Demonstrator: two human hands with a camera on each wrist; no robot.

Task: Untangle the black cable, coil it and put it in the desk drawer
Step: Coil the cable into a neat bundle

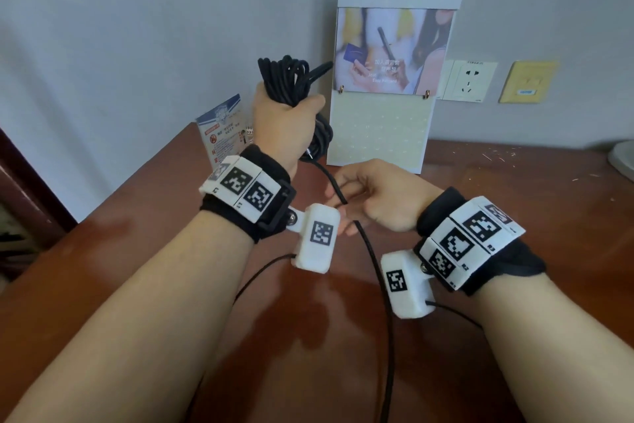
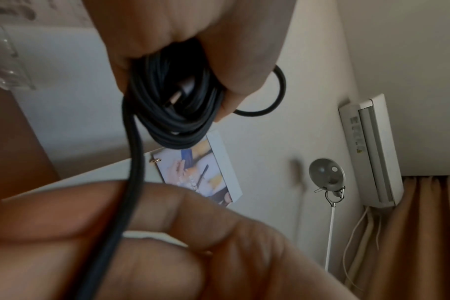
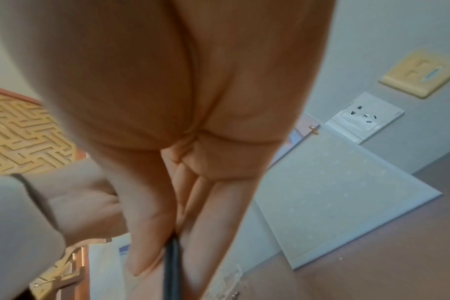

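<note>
My left hand (image 1: 288,120) is raised above the desk and grips a bundle of black cable (image 1: 291,79) wound in several loops; in the left wrist view the coil (image 2: 172,105) sits inside the curled fingers with a plug end tucked among the loops. From the bundle a loose strand (image 1: 374,261) runs down across the desk toward me. My right hand (image 1: 374,196) pinches this strand just below the coil; in the right wrist view the cable (image 3: 173,263) passes between the fingers. No drawer is in view.
A white display stand (image 1: 384,79) with a picture stands against the wall behind my hands. A small card (image 1: 223,127) leans at the back left. Wall sockets (image 1: 466,79) and a yellow plate (image 1: 526,81) are at the right. The brown desk (image 1: 514,216) extends right.
</note>
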